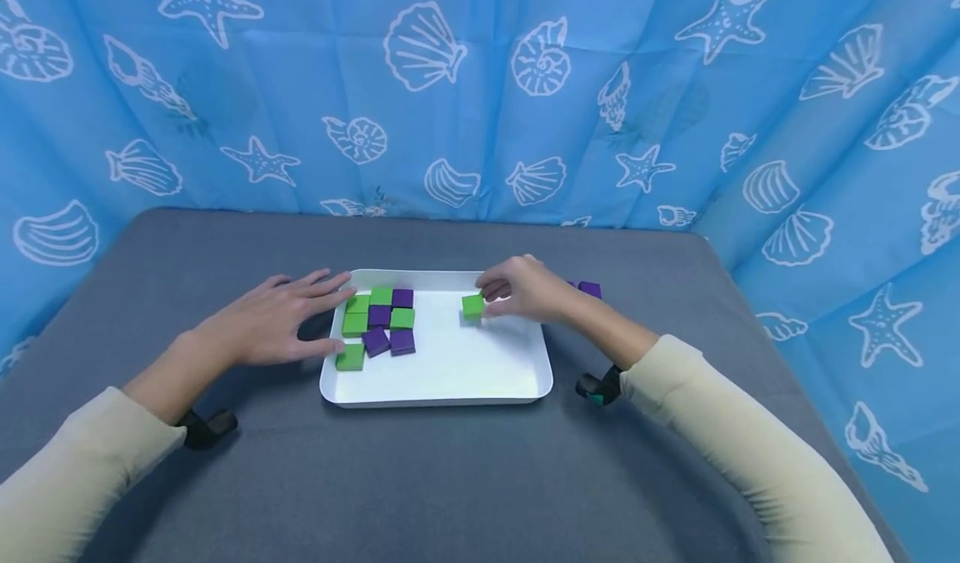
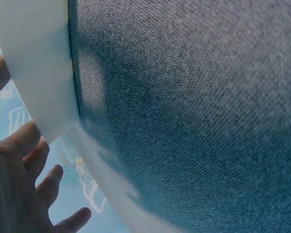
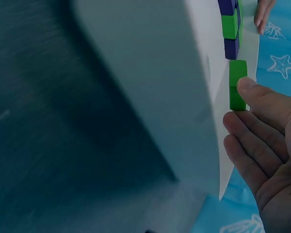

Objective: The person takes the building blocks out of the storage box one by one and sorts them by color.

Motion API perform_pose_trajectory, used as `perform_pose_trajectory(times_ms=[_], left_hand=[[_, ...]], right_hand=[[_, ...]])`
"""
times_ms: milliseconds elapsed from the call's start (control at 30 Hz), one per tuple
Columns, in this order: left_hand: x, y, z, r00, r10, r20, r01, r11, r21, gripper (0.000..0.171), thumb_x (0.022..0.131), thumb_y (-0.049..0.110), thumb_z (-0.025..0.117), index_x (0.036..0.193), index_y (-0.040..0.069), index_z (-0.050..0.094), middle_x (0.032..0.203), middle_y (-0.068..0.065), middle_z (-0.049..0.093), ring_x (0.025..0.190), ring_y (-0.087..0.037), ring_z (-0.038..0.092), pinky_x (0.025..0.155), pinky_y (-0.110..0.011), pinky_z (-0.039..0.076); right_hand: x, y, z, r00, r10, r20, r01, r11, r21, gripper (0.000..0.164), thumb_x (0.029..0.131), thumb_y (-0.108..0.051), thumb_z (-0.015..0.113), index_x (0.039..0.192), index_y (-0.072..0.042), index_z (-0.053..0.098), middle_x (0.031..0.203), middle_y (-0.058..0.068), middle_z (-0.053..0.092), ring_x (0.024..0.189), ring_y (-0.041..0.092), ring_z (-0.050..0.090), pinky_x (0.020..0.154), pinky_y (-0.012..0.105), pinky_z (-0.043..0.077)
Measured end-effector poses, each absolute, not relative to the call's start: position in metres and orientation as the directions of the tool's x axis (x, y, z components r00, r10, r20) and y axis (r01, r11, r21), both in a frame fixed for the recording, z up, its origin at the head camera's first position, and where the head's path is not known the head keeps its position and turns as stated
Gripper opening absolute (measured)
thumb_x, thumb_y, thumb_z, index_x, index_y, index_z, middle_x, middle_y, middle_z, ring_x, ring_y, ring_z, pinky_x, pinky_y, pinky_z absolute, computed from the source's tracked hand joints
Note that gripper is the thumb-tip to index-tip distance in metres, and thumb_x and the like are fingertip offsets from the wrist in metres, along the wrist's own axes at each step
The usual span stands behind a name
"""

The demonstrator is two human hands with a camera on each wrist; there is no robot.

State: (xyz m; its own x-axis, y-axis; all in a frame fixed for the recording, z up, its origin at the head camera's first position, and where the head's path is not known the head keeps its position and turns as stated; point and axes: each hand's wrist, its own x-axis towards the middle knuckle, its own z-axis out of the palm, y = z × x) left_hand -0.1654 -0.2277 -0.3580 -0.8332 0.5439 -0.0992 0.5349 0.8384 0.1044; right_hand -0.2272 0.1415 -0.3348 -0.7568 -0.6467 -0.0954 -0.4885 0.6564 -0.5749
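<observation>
My right hand (image 1: 528, 290) pinches a green block (image 1: 472, 306) between thumb and fingers, above the right half of a white tray (image 1: 457, 380). From the right wrist view, the thumb lies on that green block (image 3: 237, 87), with the fingertips at its end. At the tray's left end, my left hand (image 1: 273, 326) spreads its fingers at the rim; fingertips meet the tray wall (image 2: 39, 63) in the left wrist view. Several green blocks (image 1: 356, 324) and purple blocks (image 1: 402, 342) sit grouped in the tray's left part. One green block (image 1: 350, 357) lies near the left thumb.
Purple blocks (image 1: 590, 289) lie on the grey cloth-covered table (image 1: 420, 480) right of the tray, partly hidden behind my right wrist. A blue curtain (image 1: 480, 88) with white shell prints hangs behind the table and along its sides.
</observation>
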Motion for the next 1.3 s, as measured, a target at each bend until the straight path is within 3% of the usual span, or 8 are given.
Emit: perform_pose_trajectory(times_ms=[400,667,967,1300], left_hand=[[-0.165,-0.228,-0.360,-0.835,0.542,-0.092,0.533,0.840,0.104,0.087,0.091,0.072,0.048,0.157,0.018,0.033,0.163,-0.007,0.026,0.148,-0.040,0.025,0.107,-0.072,0.026],[-0.167,-0.230,-0.363,-0.833,0.546,-0.089,0.536,0.837,0.112,0.087,0.090,0.072,0.048,0.157,0.019,0.032,0.164,-0.007,0.025,0.148,-0.039,0.024,0.107,-0.072,0.025],[-0.165,-0.230,-0.361,-0.830,0.553,-0.075,0.543,0.831,0.117,0.086,0.091,0.071,0.049,0.157,0.019,0.032,0.164,-0.007,0.026,0.148,-0.039,0.025,0.107,-0.071,0.027],[-0.167,-0.231,-0.363,-0.831,0.550,-0.086,0.539,0.833,0.123,0.087,0.091,0.072,0.048,0.157,0.019,0.031,0.164,-0.007,0.024,0.148,-0.039,0.023,0.107,-0.072,0.025]], right_hand=[[-0.205,0.196,-0.319,-0.778,-0.628,-0.003,-0.519,0.645,-0.561,0.042,0.084,-0.008,0.080,0.122,0.005,0.067,0.108,0.013,0.074,0.100,0.024,0.072,0.086,0.039,0.057],[-0.201,0.228,-0.322,-0.806,-0.592,-0.008,-0.488,0.674,-0.555,0.039,0.085,-0.007,0.078,0.120,0.005,0.068,0.110,0.014,0.073,0.101,0.026,0.071,0.087,0.043,0.057],[-0.194,0.258,-0.343,-0.851,-0.525,-0.027,-0.422,0.713,-0.559,0.042,0.085,-0.008,0.079,0.123,0.005,0.067,0.113,0.015,0.072,0.103,0.027,0.070,0.090,0.046,0.055],[-0.188,0.277,-0.368,-0.860,-0.511,0.000,-0.445,0.749,-0.491,0.039,0.085,-0.010,0.079,0.121,0.000,0.069,0.113,0.012,0.073,0.111,0.031,0.066,0.096,0.055,0.048]])
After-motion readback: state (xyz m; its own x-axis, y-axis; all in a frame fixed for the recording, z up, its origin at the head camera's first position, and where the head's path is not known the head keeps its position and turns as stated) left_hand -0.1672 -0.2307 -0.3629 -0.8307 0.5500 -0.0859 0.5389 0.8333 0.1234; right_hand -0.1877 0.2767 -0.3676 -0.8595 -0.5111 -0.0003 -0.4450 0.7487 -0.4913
